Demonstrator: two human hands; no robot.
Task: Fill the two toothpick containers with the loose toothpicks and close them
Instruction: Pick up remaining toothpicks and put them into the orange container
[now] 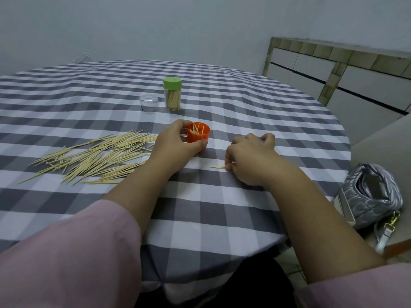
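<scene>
I am seated at a round surface [222,196] covered in a grey-and-white checked cloth, looking down at my two bare hands. My left hand [178,142] curls its fingers and thumb around a small orange plastic cup-shaped toothpick container [199,135], steadying it upright near the middle. It is open at the top, with only a few toothpicks leaning inside. My right hand [249,156] rests just to its right, fingers curled, pinching the end of a few thin wooden toothpicks [216,167] that lie flat on the cloth.

To my left a large pile of loose pale wooden toothpicks [97,156] lies fanned out. Farther from me stands a clear plastic container with a green lid [172,94], upright, closed and packed with toothpicks. Just to its left sits a small clear plastic cap [149,102], apart from the orange container; I judge it to be that container's cover.

One container looks finished; the orange one is barely started. The toothpicks are very light, stiff, thin and easily snapped or scattered, with sharp tips, so I would gather them in small aligned bundles, pinching near the middle. The orange container is light and tippy, so I hold it by its side wall.

A silver quilted bag [373,194] sits off the table at my right.
</scene>
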